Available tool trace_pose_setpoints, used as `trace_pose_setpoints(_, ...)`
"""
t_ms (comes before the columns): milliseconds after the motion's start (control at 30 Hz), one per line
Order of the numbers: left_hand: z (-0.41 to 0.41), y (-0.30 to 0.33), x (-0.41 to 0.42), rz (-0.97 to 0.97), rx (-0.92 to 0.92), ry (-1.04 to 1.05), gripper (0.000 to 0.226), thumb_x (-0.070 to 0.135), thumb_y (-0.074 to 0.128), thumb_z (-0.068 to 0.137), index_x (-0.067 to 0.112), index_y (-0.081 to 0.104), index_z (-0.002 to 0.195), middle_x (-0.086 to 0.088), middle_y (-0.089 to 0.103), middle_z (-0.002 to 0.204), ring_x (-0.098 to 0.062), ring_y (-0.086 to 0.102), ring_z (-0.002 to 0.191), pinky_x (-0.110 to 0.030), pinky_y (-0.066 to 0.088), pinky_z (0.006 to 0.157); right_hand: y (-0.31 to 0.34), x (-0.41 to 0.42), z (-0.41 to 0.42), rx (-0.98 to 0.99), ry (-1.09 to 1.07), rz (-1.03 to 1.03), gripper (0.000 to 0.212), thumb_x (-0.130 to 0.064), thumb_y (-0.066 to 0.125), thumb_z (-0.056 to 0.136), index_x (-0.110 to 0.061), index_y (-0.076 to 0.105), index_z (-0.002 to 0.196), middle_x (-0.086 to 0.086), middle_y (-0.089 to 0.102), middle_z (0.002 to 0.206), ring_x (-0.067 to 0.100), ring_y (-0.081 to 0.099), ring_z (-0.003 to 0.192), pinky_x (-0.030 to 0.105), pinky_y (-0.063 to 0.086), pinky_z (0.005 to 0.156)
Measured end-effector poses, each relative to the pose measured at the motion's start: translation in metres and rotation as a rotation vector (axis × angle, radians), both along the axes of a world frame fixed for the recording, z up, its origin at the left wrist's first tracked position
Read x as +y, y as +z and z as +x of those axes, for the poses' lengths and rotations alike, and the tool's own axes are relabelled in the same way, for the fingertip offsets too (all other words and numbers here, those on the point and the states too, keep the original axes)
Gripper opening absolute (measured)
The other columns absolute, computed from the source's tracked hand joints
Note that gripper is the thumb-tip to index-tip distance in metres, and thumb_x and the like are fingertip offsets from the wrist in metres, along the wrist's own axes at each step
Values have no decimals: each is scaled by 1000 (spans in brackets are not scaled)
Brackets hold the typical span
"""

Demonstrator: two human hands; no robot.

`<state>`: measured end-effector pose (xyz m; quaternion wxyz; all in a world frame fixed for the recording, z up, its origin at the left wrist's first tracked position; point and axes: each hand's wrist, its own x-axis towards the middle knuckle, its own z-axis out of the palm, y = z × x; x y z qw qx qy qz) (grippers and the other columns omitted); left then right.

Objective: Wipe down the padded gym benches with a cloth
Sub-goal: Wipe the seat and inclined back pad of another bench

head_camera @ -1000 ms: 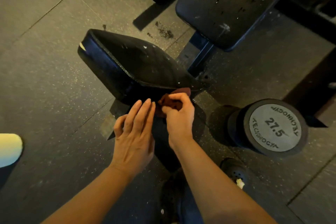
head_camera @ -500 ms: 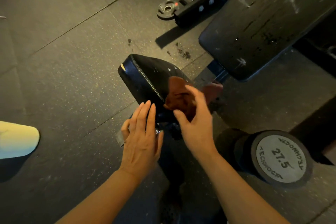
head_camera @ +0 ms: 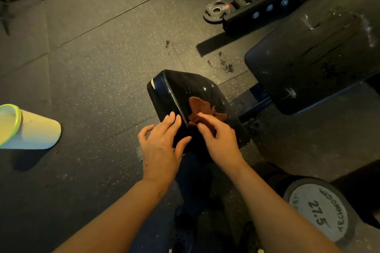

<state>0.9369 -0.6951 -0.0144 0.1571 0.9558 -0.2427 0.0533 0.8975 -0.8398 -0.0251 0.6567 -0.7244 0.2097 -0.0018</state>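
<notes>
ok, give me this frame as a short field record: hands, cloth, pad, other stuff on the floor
left hand: open, fingers straight, resting on the near side edge of the seat pad
right hand: pinches the cloth against the pad top
cloth: reddish-brown, crumpled, lying on the seat pad
seat pad: black, small white scuffs, tilted
back pad: black, scratched, upper right, untouched
dumbbell: marked 27.5, on the floor, lower right
cup: pale with a green rim, on its side, far left
weight plate: small, flat on the floor, top
</notes>
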Motion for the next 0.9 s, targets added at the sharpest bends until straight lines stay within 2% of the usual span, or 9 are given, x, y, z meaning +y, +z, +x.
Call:
trace_pose_setpoints(67,1,2,-2,44,-12,6,51,26,76,77,10,63,124,-9,64,127,-24,63,111,-33,26,100,-5,-14,13,81,-1,-32,18,-20,52,99,-34,63,103,-8,63,102,5,58,98,13,43,80)
trace_pose_setpoints(100,1,3,-3,58,-13,11,50,26,77,77,10,64,123,-8,64,126,-24,64,109,-33,27,99,-6,-17,17,101,-2,-43,17,-20,52,99,-32,64,101,-7,64,99,8,59,97,15,44,80)
trace_pose_setpoints(167,1,3,-4,65,-19,22,48,27,76,79,10,64,122,-8,65,125,-23,65,107,-32,28,97,-1,-14,18,99,33,-27,19,-18,56,96,-30,66,107,-9,65,104,7,59,102,19,45,89)
trace_pose_setpoints(300,0,2,-5,35,-24,30,49,27,78,78,9,65,121,-9,66,123,-24,65,107,-32,29,97,10,-2,6,20,111,-102,42,-5,64,90,-22,60,128,-10,56,130,2,47,126,18,35,108)
trace_pose_setpoints(500,4,3,-1,8,-17,-15,50,29,79,73,10,67,118,-7,66,122,-21,66,106,-32,28,100,-1,-19,43,176,68,-102,39,-6,61,92,-18,60,129,-5,61,125,11,55,121,32,41,109)
trace_pose_setpoints(600,6,7,1,-51,5,-3,39,35,69,83,13,68,115,-4,66,122,-17,64,107,-36,27,104,18,-5,39,73,129,-105,41,-3,61,91,-17,60,129,-6,56,132,6,48,127,25,35,111)
trace_pose_setpoints(700,15,14,-1,-240,26,90,30,30,50,95,14,65,116,-1,67,118,-14,61,109,-36,26,105,18,-9,51,114,144,-90,41,-3,56,94,-15,57,133,-4,54,134,8,48,127,27,35,112)
trace_pose_setpoints(800,28,13,3,-354,47,272,30,18,48,95,13,57,123,-5,61,121,-12,53,113,-34,27,104,9,-26,65,284,87,-1,33,-8,52,97,-16,60,128,3,62,124,19,56,120,36,42,107)
trace_pose_setpoints(900,31,9,6,-390,182,381,44,33,52,92,11,53,130,-10,52,128,-17,48,120,-44,37,105,22,-18,56,195,111,-21,39,-2,55,94,-20,59,129,3,63,125,13,56,120,30,42,107)
